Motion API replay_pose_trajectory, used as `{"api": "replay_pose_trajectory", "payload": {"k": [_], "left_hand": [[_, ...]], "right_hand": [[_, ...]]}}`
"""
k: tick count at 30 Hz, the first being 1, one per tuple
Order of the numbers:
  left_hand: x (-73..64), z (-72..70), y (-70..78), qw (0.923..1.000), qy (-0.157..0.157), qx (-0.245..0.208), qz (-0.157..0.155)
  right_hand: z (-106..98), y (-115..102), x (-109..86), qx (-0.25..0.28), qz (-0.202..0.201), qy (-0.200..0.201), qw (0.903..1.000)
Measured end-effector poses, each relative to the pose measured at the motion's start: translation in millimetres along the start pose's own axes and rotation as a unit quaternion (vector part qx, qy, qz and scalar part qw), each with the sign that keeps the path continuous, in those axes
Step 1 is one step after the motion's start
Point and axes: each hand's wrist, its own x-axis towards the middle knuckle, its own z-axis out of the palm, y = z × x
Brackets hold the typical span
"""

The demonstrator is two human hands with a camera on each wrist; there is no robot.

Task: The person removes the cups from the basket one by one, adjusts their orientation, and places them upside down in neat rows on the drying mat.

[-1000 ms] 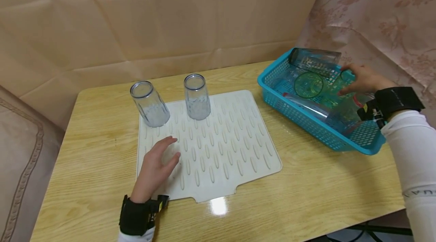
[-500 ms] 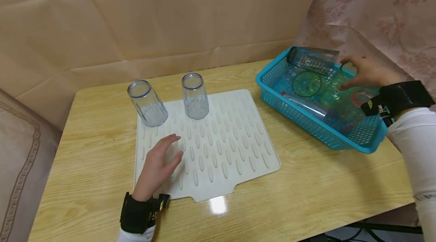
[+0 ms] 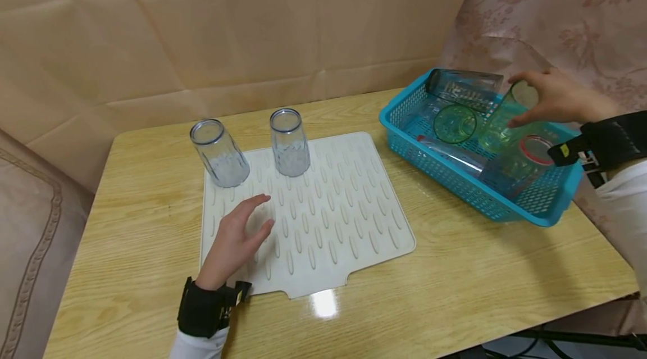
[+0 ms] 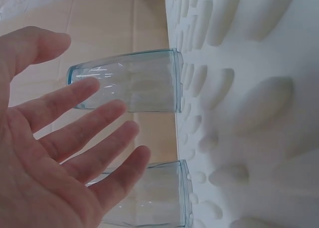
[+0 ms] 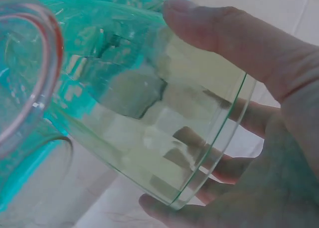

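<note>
My right hand [image 3: 561, 98] grips a green-tinted drinking glass [image 3: 502, 120] around its upper end, thumb on one side and fingers on the other. The glass leans at a tilt over the blue basket [image 3: 440, 171]; its faceted body fills the right wrist view [image 5: 164, 103]. My left hand [image 3: 235, 241] hovers above the white ribbed mat [image 3: 323, 258], fingers spread and holding nothing. Beyond it, two clear glasses, a left one [image 3: 219, 154] and a right one [image 3: 290, 145], stand on the mat's far edge, wider ends down.
Lying in the basket are another green glass [image 3: 455, 123], a dark-based clear glass [image 3: 465, 88], a clear tube-like glass [image 3: 452, 155] and a red-rimmed glass [image 3: 520, 165]. A beige cloth [image 3: 253, 39] hangs behind the wooden table [image 3: 136, 224].
My right hand has closed on the green glass and moved up and right, raising and tilting it. The left hand has barely shifted.
</note>
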Motion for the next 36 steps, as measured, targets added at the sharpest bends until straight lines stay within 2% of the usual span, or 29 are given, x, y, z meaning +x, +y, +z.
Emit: {"api": "replay_pose_trajectory", "payload": {"k": [12,20,27,36], "left_hand": [[11.6,5.1,5.0,0.9993,-0.012,-0.028,0.022],[14.4,7.5,9.2,0.9990,-0.015,-0.027,0.032],[16.0,5.9,13.3,0.9989,-0.015,-0.023,0.038],[24.6,11.1,17.2,0.9981,-0.018,-0.039,0.045]], "right_hand": [[-15.7,-19.3,-7.6,-0.018,-0.004,0.007,0.9998],[-24.9,-32.6,-7.4,-0.045,-0.016,0.009,0.9988],[-30.5,-41.9,-5.8,-0.060,-0.009,0.012,0.9981],[-39.4,-57.2,-7.1,-0.058,-0.042,0.018,0.9972]]}}
